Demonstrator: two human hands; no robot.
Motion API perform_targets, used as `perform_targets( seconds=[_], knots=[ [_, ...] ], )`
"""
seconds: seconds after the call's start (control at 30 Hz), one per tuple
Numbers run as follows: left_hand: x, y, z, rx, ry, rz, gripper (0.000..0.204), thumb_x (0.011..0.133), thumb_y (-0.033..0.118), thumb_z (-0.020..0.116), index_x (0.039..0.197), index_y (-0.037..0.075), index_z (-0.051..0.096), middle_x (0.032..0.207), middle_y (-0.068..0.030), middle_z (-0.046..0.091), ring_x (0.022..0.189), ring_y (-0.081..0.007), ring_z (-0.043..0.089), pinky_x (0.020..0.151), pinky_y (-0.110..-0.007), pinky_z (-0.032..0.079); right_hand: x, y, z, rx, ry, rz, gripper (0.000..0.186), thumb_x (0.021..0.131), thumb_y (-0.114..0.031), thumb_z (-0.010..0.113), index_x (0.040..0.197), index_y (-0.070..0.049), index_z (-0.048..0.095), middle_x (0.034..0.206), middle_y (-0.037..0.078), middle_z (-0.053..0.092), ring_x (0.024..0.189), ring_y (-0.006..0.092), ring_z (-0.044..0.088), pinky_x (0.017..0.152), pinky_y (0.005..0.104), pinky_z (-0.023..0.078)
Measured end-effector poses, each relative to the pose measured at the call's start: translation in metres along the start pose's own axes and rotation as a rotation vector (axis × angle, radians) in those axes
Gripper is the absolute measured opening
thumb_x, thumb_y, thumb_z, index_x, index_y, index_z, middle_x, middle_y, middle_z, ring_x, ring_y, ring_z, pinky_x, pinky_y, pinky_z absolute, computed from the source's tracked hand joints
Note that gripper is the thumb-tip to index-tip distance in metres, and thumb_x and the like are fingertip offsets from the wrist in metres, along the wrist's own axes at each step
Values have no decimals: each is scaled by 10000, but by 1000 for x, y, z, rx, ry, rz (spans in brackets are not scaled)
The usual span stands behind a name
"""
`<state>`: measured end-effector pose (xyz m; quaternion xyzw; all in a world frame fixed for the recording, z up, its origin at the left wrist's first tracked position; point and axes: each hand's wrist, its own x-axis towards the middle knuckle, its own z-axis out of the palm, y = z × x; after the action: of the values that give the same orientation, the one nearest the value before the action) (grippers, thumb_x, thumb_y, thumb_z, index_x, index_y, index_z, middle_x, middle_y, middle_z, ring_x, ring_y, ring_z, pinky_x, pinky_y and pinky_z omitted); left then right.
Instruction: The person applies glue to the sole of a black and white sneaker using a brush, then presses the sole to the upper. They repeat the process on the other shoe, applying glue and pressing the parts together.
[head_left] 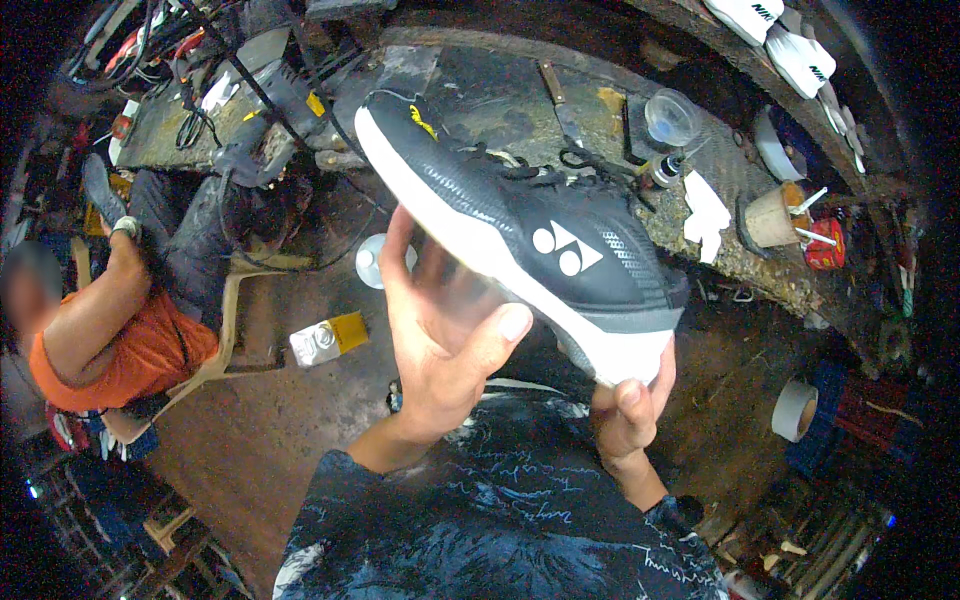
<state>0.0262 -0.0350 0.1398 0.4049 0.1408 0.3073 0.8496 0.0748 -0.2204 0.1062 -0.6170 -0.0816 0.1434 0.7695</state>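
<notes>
A black sneaker (530,240) with a white sole, a white side emblem, black laces and a yellow mark near the toe is held up in the middle of the view, toe toward the upper left and side facing me. My left hand (440,350) grips it from below along the forefoot and middle of the sole, thumb pointing up toward the sole's edge. Around the white heel at the lower right, my right hand (640,410) is closed, its fingers partly hidden behind the shoe.
A cluttered bench (380,65) arcs behind, holding a knife (555,90), a clear cup (672,118), a bottle (662,172), rags and a beige container (772,220). A co-worker in orange (130,350) sits at left. A yellow carton (345,330) and a roll (795,410) lie lower.
</notes>
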Motion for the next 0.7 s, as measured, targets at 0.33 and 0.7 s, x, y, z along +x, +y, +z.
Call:
perform_targets(
  seconds=[0.33,0.7],
  knots=[
    [4,-3,-2,392,61,186,1312,765,-10,927,1738,108,56,1574,-181,380,1326,-283,520,1087,-438,519,25,10,0,871,-295,553,893,1066,-616,502,1624,74,399,1401,360,671,1166,578,722,979,619,664],
    [10,-2,-6,466,51,248,1187,807,-17,897,1713,48,134,1510,-185,476,1277,-250,566,1042,-391,499,26,10,7,1105,-262,723,919,1068,-689,467,1656,11,379,1482,334,622,1162,569,722,937,685,649]
  ],
)
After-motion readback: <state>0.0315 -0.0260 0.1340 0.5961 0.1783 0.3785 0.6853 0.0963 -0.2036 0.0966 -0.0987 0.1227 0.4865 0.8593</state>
